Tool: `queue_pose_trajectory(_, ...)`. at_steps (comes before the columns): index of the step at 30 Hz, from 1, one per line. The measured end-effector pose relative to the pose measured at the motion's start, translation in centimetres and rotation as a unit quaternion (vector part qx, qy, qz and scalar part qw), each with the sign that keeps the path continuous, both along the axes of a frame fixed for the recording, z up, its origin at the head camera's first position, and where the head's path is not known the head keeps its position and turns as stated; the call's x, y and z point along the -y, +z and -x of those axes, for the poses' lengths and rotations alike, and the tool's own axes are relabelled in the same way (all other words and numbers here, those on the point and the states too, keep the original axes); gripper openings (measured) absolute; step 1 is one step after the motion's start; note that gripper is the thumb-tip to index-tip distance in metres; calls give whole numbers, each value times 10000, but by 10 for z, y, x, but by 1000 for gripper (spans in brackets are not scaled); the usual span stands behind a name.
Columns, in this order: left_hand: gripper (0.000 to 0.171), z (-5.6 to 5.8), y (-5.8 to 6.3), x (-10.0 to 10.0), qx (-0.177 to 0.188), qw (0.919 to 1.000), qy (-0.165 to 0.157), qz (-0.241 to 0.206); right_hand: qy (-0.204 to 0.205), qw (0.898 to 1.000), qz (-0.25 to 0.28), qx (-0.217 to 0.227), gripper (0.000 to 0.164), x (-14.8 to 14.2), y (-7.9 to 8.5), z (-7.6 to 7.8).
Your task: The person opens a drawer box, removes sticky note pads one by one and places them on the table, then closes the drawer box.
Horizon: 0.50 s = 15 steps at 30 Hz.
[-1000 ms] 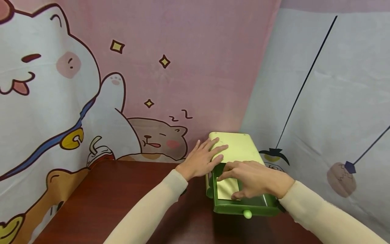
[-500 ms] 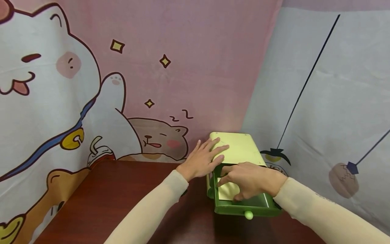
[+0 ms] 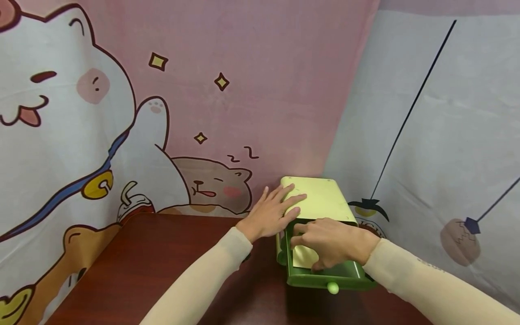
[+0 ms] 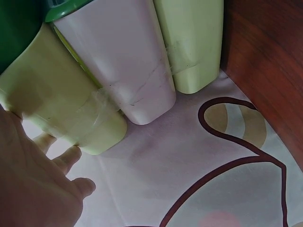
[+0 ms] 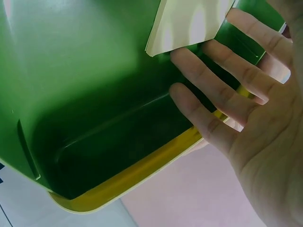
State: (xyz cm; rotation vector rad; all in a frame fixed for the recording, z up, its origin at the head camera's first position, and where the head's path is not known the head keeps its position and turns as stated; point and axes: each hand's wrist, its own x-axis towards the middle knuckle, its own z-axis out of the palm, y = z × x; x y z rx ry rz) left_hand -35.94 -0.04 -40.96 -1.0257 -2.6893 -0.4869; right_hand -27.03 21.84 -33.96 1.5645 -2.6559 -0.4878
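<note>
A small drawer unit with a pale yellow top point(image 3: 313, 203) stands towards the right; its green drawer point(image 3: 298, 280) is pulled out, round light-green knob point(image 3: 333, 288) in front. My left hand point(image 3: 270, 215) lies on the left edge of that top, fingers spread. Inside the drawer, my right hand point(image 3: 333, 239) reaches down over a pale yellow, flat rectangular pad point(image 3: 305, 258), with the thumb at its near edge. Up close in the right wrist view, fingertips point(image 5: 180, 53) meet the far edge of the pad point(image 5: 189, 26). My palm hides part of it in the head view.
The dark red-brown table point(image 3: 170, 266) extends to the left. A cartoon-printed curtain point(image 3: 260, 67) hangs right behind it. In the left wrist view, the unit's rounded sides are yellow and pinkish point(image 4: 123, 61), with clear tape point(image 4: 102, 104) across them.
My right hand has shifted slightly and its fingers now cover more of the pad. My left hand has stayed on the top. The drawer remains pulled out.
</note>
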Motion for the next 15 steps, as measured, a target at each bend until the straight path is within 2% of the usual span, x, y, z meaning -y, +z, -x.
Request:
queue_pose_trajectory(7,64,0,0,-1,-3,10000,35,13,86,9998,9,-185,62,2,-2,-2)
queue_pose_trajectory(15,64,0,-1,0,-10,10000,8,-14,-64,9999,-109,-105,60,4,-1,-4)
